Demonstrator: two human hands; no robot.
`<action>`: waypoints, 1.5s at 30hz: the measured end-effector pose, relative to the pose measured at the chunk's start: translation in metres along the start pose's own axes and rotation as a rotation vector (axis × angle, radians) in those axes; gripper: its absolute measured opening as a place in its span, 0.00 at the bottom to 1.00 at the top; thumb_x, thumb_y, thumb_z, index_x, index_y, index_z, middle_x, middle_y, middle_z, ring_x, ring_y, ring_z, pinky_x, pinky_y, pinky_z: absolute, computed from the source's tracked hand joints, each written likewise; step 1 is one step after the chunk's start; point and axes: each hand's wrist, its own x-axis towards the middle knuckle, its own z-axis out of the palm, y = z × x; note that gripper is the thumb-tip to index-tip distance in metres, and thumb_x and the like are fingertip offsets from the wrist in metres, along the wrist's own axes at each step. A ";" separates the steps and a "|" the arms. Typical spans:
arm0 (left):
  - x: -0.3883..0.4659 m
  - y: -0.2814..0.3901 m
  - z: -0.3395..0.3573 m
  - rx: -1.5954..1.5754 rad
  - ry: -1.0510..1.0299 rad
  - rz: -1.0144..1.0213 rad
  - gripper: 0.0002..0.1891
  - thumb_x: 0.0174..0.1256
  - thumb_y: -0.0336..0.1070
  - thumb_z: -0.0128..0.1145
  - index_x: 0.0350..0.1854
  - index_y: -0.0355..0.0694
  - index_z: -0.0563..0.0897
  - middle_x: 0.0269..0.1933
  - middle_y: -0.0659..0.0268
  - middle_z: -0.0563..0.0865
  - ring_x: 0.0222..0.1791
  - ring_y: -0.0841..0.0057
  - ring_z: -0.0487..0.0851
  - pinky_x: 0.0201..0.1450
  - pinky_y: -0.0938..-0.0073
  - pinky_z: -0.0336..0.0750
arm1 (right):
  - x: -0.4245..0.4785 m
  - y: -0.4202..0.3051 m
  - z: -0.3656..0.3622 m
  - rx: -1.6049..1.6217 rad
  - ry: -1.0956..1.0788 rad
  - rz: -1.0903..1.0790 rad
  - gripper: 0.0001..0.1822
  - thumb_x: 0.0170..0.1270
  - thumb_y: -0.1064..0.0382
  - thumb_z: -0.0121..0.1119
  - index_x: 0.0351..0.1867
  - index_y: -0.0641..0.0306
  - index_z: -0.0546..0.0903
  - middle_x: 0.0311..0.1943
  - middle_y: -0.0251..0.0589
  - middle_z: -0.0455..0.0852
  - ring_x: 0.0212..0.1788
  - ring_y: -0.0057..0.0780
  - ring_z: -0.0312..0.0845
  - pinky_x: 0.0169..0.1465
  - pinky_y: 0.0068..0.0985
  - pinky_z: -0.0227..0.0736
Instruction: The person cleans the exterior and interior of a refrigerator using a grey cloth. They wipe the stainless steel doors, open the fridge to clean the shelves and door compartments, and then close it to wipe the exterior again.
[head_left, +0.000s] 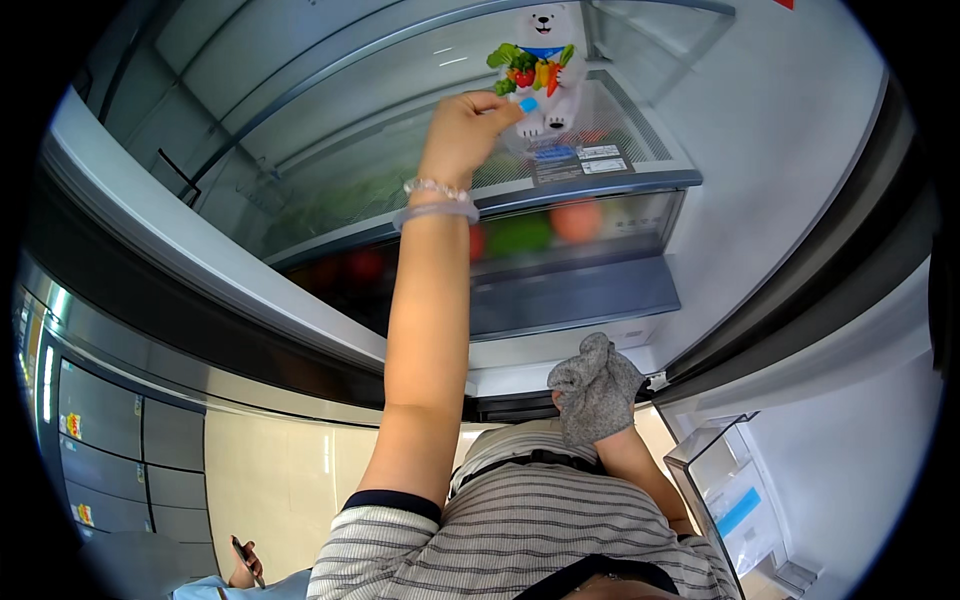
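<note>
Inside the open refrigerator, my left hand (465, 135) is at the left edge of a flat polar bear cutout (553, 94) printed with vegetables. Its thumb lies over the cutout's lower left part, and its other fingertips are partly hidden. The cutout is upright above the glass shelf (645, 171). Low in front of my body, near the refrigerator's bottom edge, my right hand (556, 401) grips a bunched grey cloth (600, 390) that covers most of it.
Blurred red and green shapes show in a clear drawer (652, 217) under the shelf. An open door with a clear bin (720, 457) is at the right; another door edge (225, 277) curves along the left. At lower left, another person's hand (244, 574) holds a phone near grey cabinets (101, 412).
</note>
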 end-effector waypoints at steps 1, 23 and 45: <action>0.006 0.003 -0.002 0.033 0.000 -0.006 0.08 0.58 0.36 0.67 0.34 0.36 0.88 0.29 0.70 0.85 0.31 0.86 0.78 0.36 0.83 0.69 | 0.003 0.000 -0.005 0.041 -0.030 0.005 0.20 0.71 0.43 0.41 0.46 0.55 0.75 0.37 0.44 0.80 0.37 0.46 0.78 0.35 0.45 0.75; 0.065 -0.039 -0.011 -0.138 -0.121 -0.212 0.07 0.65 0.31 0.62 0.42 0.35 0.82 0.37 0.68 0.84 0.36 0.83 0.82 0.40 0.86 0.77 | 0.002 -0.004 -0.009 0.201 0.132 0.079 0.19 0.67 0.41 0.47 0.43 0.52 0.78 0.36 0.41 0.81 0.37 0.43 0.78 0.37 0.43 0.74; 0.066 -0.042 -0.008 -0.128 -0.132 -0.271 0.09 0.65 0.34 0.63 0.45 0.38 0.82 0.41 0.68 0.85 0.40 0.85 0.83 0.42 0.89 0.79 | 0.002 0.002 -0.028 0.184 -0.118 0.019 0.24 0.69 0.42 0.44 0.53 0.57 0.74 0.43 0.48 0.80 0.39 0.49 0.80 0.36 0.44 0.78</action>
